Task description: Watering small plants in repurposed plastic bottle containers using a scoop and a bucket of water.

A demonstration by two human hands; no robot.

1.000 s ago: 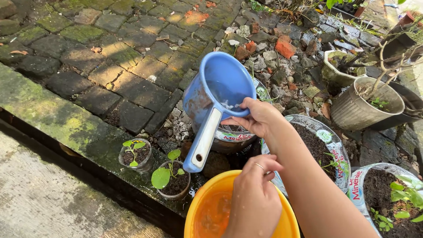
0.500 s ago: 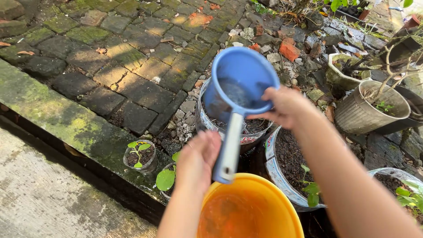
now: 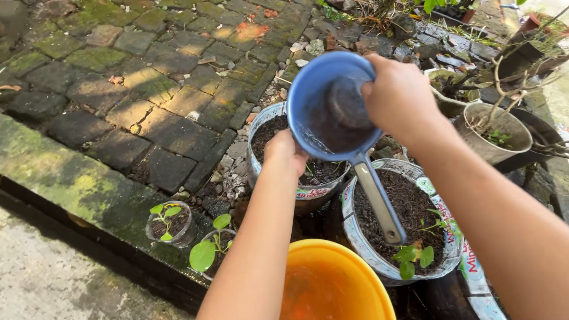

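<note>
My right hand [image 3: 398, 98] clamped on rim of blue dipper [image 3: 332, 104], tilted over soil pot [image 3: 268, 125] at 12 o'clock. Left hand [image 3: 285, 152] cupped under rim, fingers together. Dipper likely light, stiff plastic, wet-slippery; long handle [image 3: 379, 198] better hold.

Count by kind, as visible:

- Hands: two, left hand [image 3: 285, 153] and right hand [image 3: 398, 95].
- Blue dipper [image 3: 332, 106]: one.
- Orange bucket [image 3: 349, 269]: one.
- Small clear seedling cups: two, [image 3: 167, 224] and [image 3: 208, 256].
- Cut plastic soil-filled planters: two fully in view, [image 3: 308, 192] and [image 3: 379, 261].
- Grey ribbed pot [image 3: 495, 139]: one.
</note>
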